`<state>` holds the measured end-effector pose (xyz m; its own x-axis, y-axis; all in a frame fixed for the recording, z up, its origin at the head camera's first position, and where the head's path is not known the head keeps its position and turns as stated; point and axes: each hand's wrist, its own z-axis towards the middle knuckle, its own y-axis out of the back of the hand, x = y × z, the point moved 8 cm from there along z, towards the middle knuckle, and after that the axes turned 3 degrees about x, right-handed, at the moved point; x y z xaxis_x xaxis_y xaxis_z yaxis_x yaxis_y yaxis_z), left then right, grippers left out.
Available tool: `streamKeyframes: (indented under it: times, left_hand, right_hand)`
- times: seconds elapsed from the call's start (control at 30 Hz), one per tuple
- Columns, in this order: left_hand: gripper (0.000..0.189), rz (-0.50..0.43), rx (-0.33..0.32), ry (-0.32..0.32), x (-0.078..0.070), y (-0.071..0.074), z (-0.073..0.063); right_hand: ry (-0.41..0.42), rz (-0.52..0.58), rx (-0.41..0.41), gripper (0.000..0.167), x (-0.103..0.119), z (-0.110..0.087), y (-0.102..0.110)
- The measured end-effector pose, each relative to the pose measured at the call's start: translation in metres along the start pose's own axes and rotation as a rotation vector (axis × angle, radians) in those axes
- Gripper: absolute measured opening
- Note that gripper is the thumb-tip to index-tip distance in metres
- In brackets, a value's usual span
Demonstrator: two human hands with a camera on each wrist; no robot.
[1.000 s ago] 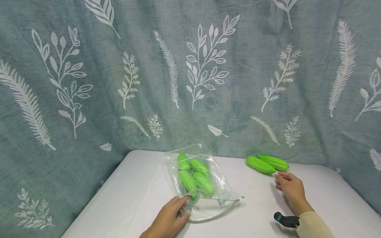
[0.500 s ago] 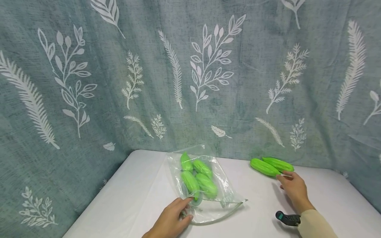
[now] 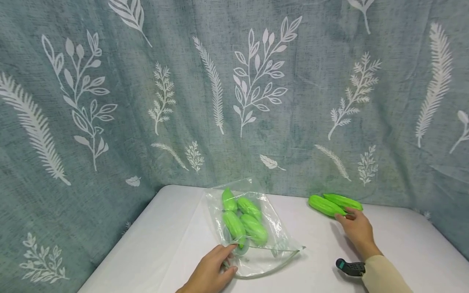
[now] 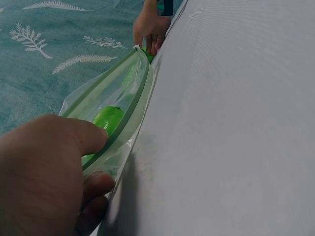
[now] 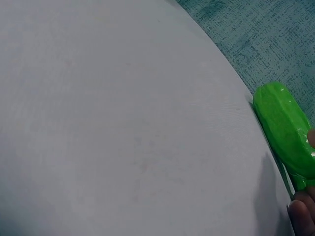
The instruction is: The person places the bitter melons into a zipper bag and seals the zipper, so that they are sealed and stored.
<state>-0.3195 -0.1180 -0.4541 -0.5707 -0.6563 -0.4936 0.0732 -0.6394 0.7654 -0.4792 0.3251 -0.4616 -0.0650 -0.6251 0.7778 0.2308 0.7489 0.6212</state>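
A clear plastic zip bag (image 3: 272,219) lies on the table with several green, ridged cucumbers (image 3: 234,224) inside. My left hand (image 3: 212,266) pinches the left side of the bag's mouth; the left wrist view shows its thumb (image 4: 91,136) on the green rim and its fingers below. The mouth gapes toward me. Two more cucumbers lie side by side at the back right. My right hand (image 3: 357,230) holds the tapered end of the nearer cucumber (image 3: 326,205), thumb and fingers on either side. In the right wrist view that cucumber (image 5: 283,125) shows at the right edge, the hand mostly cut off.
The farther cucumber (image 3: 344,200) lies right beside the held one, near the table's back edge. A white cloth covers the table (image 3: 176,228). Behind and to the left hangs a grey-green curtain (image 3: 220,154) with white leaf prints. A black wrist strap (image 3: 349,267) sits at the right sleeve.
My right hand has moved in from just beside the nearer cucumber and now has its thumb and fingers around the tip. The left hand and bag stay put; the head view shifted slightly.
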Motion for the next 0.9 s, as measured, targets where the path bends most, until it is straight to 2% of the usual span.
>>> streamKeyframes:
  times: [0.23, 0.37, 0.63, 0.9]
  left_hand:
    - [0.052, 0.023, -0.005, 0.0, 0.002, 0.002, -0.003]
    - [0.052, 0.019, -0.001, 0.001, 0.003, 0.002, -0.003]
    - [0.052, 0.001, 0.009, 0.011, 0.001, 0.002, 0.0]
    - [0.053, -0.014, 0.012, 0.014, 0.0, 0.0, 0.001]
  right_hand:
    - [0.059, -0.035, 0.026, 0.071, 0.008, 0.0, -0.009]
    - [0.086, -0.065, 0.01, 0.068, 0.012, -0.002, -0.011]
    - [0.066, -0.064, 0.007, 0.066, 0.011, -0.001, -0.009]
    - [0.051, -0.078, -0.055, 0.056, 0.004, 0.001, -0.006]
